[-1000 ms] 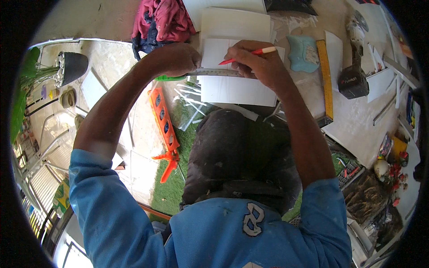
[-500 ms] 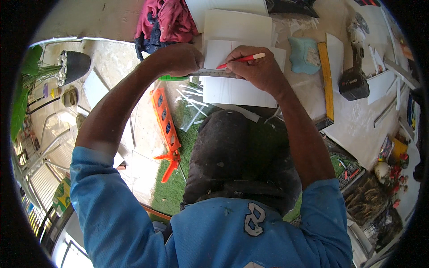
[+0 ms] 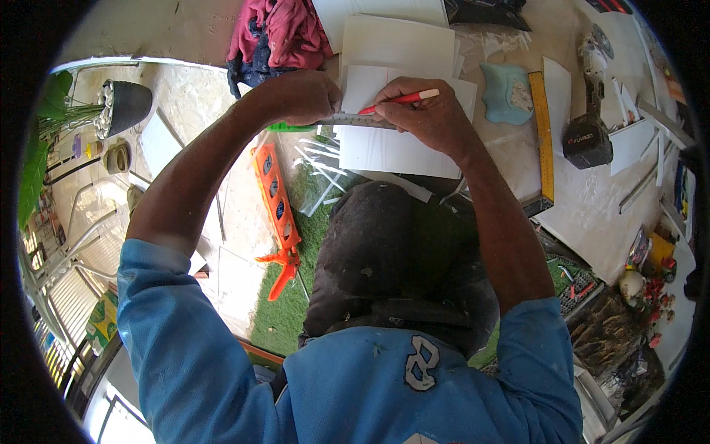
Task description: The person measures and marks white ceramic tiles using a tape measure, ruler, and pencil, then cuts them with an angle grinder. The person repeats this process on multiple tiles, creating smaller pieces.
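A white sheet (image 3: 399, 152) lies before my knees with a metal ruler (image 3: 361, 120) across it. My right hand (image 3: 429, 115) is closed round a red pen (image 3: 408, 97) with a pale end. The pen's tip points down to the left, close to the ruler's upper edge, and the hand's lower side rests by the ruler. My left hand (image 3: 314, 100) is curled closed at the ruler's left end; its fingertips are mostly hidden. A faint reddish line runs up the sheet beyond the pen.
More white sheets (image 3: 399, 44) lie beyond. An orange caulking gun (image 3: 278, 200) and thin white strips (image 3: 322, 166) lie left of my knees. To the right are a light-blue dish (image 3: 497, 96), a yellow square (image 3: 542, 126) and a black-battery power tool (image 3: 588, 137). Maroon cloth (image 3: 288, 37) is bunched at far left.
The view has shifted slightly, so everything sits a little further right. Both hands, the pen and the ruler keep nearly the same positions on the sheet.
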Motion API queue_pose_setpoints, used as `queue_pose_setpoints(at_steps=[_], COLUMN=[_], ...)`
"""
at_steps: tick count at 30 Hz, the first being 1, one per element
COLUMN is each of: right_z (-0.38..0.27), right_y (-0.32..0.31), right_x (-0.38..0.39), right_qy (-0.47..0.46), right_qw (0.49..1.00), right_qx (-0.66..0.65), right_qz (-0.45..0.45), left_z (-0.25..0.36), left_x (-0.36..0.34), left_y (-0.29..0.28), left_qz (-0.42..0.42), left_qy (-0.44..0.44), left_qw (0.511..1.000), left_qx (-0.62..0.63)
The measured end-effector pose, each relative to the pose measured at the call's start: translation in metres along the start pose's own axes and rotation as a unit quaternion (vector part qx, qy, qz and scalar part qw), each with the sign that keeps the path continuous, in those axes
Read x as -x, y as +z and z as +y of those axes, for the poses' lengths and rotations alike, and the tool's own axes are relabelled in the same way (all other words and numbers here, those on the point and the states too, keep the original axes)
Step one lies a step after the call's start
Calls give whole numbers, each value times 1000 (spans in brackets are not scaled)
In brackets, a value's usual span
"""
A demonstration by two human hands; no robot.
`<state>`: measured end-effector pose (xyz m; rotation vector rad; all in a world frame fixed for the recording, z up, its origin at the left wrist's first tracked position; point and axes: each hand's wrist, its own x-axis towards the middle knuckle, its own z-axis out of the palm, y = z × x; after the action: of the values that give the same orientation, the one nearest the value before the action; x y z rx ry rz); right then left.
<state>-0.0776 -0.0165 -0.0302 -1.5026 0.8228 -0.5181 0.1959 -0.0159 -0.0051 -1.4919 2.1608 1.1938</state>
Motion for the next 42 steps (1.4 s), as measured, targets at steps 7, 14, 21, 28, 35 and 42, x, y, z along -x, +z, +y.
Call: queue_pose_setpoints(at_steps=[7,14,21,28,35,42], right_z=[-1,-1,1,-6,-32,-8], right_y=[2,2,1,-1,-72,-129], right_x=[0,0,1,3,87,230], right_qy=[16,7,16,54,-60,213], right_qw=[1000,1000,1000,996,974,862], right_qx=[21,11,-4,-57,-130,87], right_qz=[9,8,9,36,174,452], left_z=[1,2,-2,1,10,-3], left_x=[0,1,-1,4,71,149], left_y=[-1,-1,0,-3,27,120], left_qz=[1,-5,-5,-22,-83,11], left_qy=[23,4,19,13,-31,-182], left_qw=[999,1000,999,999,990,952], left_qx=[-32,-28,-31,-33,109,244])
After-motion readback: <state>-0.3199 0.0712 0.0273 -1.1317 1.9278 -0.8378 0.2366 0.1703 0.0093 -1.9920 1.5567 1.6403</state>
